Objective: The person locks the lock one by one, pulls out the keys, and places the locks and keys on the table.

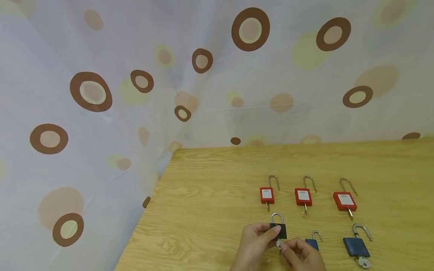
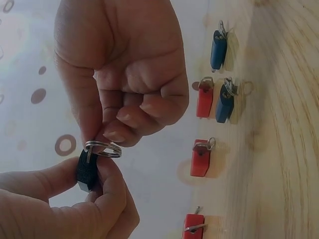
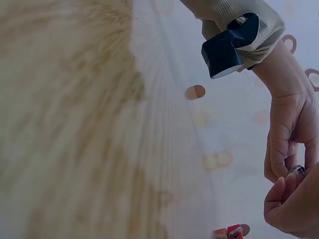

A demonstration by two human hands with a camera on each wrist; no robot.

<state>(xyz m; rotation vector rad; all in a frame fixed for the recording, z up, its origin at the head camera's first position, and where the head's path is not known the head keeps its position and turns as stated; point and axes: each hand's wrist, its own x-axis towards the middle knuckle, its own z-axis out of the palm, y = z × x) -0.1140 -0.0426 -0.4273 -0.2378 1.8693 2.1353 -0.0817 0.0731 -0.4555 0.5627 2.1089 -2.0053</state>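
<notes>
A small dark padlock [image 1: 283, 230] with a metal shackle is held upright above the table between the thumb and fingers of my left hand [image 1: 255, 242]. The shackle looks closed in the head view. With thumb and forefinger, my right hand [image 1: 303, 256] pinches the key [image 1: 278, 244] at the padlock's lower end; the key's blade is hidden. In the left wrist view, a key ring [image 2: 107, 148] hangs at the bottom of the padlock [image 2: 87, 172], beside the right fingertips. The right wrist view shows both hands meeting, with the padlock mostly covered.
Three red padlocks [image 1: 267, 195] with white labels, raised shackles and keys inserted lie in a row farther back. A blue padlock [image 1: 312, 244] lies partly behind the right hand, and a larger blue padlock [image 1: 356, 247] lies farther right. Spotted cloth [image 1: 217, 90] borders the wooden table [image 1: 203, 195].
</notes>
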